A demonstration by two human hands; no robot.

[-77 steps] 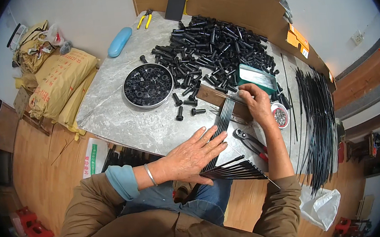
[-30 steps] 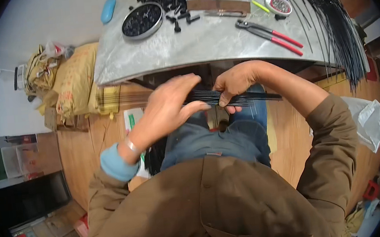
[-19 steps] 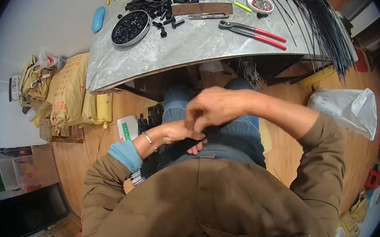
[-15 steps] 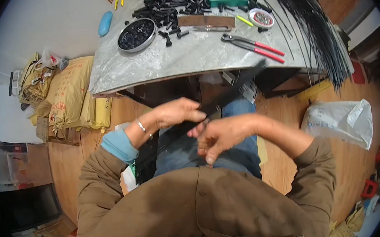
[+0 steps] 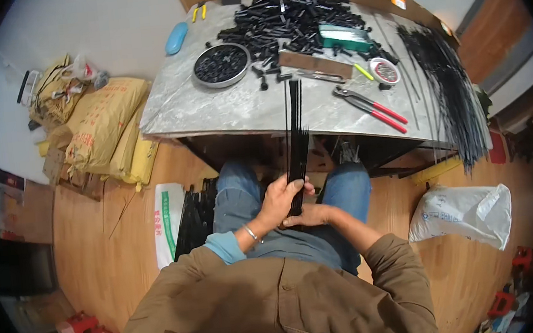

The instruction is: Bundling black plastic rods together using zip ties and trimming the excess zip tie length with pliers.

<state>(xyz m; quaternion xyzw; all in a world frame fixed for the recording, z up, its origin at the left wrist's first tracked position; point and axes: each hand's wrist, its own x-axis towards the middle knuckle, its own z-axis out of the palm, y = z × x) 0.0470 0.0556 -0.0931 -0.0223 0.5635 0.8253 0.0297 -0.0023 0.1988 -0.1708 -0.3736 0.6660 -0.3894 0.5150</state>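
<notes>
A bundle of long, thin black strips (image 5: 298, 144) stands nearly upright above my lap, its top ends uneven and reaching over the table's front edge. My left hand (image 5: 279, 202) is wrapped round its lower part, thumb across the front. Just below, my right hand (image 5: 313, 214) closes about the bundle's bottom end, and its fingers are partly hidden. More black strips (image 5: 196, 221) lie beside my left leg, next to a white sack (image 5: 167, 218) with a green stripe.
On the grey table (image 5: 178, 114) are a round tin (image 5: 248, 65) of small black pieces, a heap of black parts (image 5: 297, 19), a green box (image 5: 345, 42), red-handled pincers (image 5: 373, 110) and long black strands (image 5: 449, 94). Yellow sacks (image 5: 99, 128) stand left, a white bag (image 5: 460, 215) right.
The strips have swung from a slant across my lap to nearly upright. My right hand has moved from open beside them to their bottom end. The view has shifted.
</notes>
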